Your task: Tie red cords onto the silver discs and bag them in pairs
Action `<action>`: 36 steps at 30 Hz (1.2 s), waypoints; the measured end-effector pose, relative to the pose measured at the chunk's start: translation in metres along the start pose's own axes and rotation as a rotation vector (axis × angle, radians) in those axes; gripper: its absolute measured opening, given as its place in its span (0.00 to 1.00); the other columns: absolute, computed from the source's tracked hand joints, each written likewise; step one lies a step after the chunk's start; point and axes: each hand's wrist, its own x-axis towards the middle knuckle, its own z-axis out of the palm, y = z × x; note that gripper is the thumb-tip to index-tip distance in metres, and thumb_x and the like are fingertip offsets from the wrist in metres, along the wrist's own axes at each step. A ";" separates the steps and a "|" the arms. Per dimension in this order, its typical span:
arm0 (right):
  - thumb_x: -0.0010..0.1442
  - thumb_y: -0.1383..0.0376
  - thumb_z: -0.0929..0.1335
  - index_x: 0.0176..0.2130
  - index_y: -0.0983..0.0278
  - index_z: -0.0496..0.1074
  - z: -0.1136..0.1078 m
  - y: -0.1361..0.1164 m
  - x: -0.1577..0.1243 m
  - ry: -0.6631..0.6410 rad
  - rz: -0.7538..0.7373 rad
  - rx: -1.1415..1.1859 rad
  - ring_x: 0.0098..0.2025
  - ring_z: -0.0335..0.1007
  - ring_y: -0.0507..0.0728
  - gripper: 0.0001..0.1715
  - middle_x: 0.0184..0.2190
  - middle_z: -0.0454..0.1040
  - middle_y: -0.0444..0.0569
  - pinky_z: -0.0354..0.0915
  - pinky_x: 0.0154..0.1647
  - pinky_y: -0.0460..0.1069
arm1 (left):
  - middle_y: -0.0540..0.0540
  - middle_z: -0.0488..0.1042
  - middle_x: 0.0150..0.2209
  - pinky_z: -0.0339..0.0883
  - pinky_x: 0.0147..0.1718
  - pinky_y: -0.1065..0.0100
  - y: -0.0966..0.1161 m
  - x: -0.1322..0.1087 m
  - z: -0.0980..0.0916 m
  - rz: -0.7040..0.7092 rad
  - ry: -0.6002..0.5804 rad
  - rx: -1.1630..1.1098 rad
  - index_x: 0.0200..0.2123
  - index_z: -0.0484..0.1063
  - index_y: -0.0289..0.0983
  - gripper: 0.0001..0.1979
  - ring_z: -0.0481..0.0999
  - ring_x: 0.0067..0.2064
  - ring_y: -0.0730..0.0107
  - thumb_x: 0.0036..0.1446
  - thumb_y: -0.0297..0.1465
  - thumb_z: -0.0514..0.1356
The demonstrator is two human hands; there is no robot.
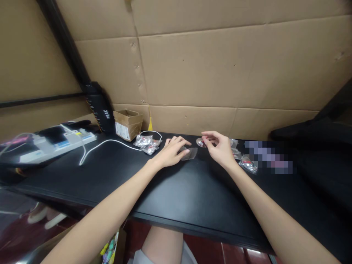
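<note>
My right hand pinches a small round shiny disc with some red on it, just above the black table. To its left, my left hand lies with fingers spread and thumb apart over a clear plastic bag. The bag looks flat, and part of it is hidden beneath that hand. Several clear packets with silver and red contents lie left of my left hand. More such packets are beside my right wrist, which partly covers them.
A small open cardboard box and a black bottle stand at the back left. A white cable runs from the power strip toward the packets. Dark fabric lies at right. Cardboard wall closes the back.
</note>
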 end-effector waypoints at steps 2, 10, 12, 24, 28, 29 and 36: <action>0.61 0.59 0.74 0.52 0.62 0.77 0.005 -0.007 -0.001 -0.036 0.054 0.209 0.43 0.79 0.59 0.20 0.43 0.80 0.53 0.76 0.48 0.56 | 0.43 0.73 0.58 0.56 0.61 0.49 0.007 0.001 -0.005 0.006 0.091 -0.033 0.63 0.68 0.48 0.20 0.69 0.59 0.52 0.70 0.40 0.58; 0.50 0.57 0.81 0.63 0.55 0.67 0.009 -0.030 -0.007 -0.135 0.194 0.584 0.33 0.75 0.52 0.45 0.47 0.74 0.48 0.77 0.44 0.54 | 0.45 0.76 0.47 0.68 0.47 0.64 0.026 0.006 -0.013 0.136 0.138 -0.368 0.51 0.71 0.41 0.10 0.76 0.46 0.64 0.69 0.36 0.60; 0.50 0.57 0.82 0.62 0.56 0.68 0.005 -0.032 -0.006 -0.174 0.213 0.609 0.33 0.75 0.51 0.44 0.47 0.74 0.48 0.77 0.44 0.53 | 0.45 0.75 0.46 0.68 0.45 0.65 0.029 0.006 -0.012 0.143 0.150 -0.370 0.49 0.71 0.40 0.08 0.75 0.44 0.65 0.71 0.35 0.58; 0.54 0.66 0.73 0.42 0.62 0.81 -0.069 -0.001 0.016 -0.284 0.140 -0.308 0.31 0.75 0.56 0.14 0.38 0.81 0.50 0.70 0.35 0.51 | 0.46 0.74 0.39 0.71 0.37 0.68 0.015 0.016 0.008 -0.172 0.268 -0.900 0.40 0.66 0.38 0.12 0.74 0.39 0.68 0.64 0.38 0.64; 0.53 0.64 0.73 0.36 0.59 0.84 -0.094 0.018 0.014 -0.560 0.143 -0.562 0.31 0.74 0.56 0.09 0.31 0.80 0.47 0.68 0.34 0.50 | 0.46 0.73 0.37 0.73 0.35 0.69 0.008 0.016 0.002 -0.269 0.322 -1.041 0.39 0.69 0.36 0.13 0.74 0.38 0.70 0.60 0.37 0.68; 0.53 0.62 0.74 0.37 0.59 0.84 -0.096 0.021 0.013 -0.591 0.165 -0.567 0.31 0.74 0.57 0.10 0.30 0.80 0.47 0.68 0.34 0.50 | 0.46 0.73 0.37 0.73 0.35 0.70 0.008 0.015 0.001 -0.284 0.332 -1.056 0.39 0.70 0.35 0.13 0.73 0.36 0.72 0.60 0.36 0.69; 0.54 0.65 0.74 0.29 0.61 0.82 -0.091 0.027 0.013 -0.661 0.256 -0.515 0.30 0.76 0.57 0.04 0.27 0.81 0.48 0.68 0.32 0.50 | 0.40 0.80 0.42 0.79 0.46 0.62 0.004 0.014 -0.001 -0.470 0.238 -1.358 0.44 0.74 0.33 0.13 0.81 0.39 0.69 0.63 0.36 0.68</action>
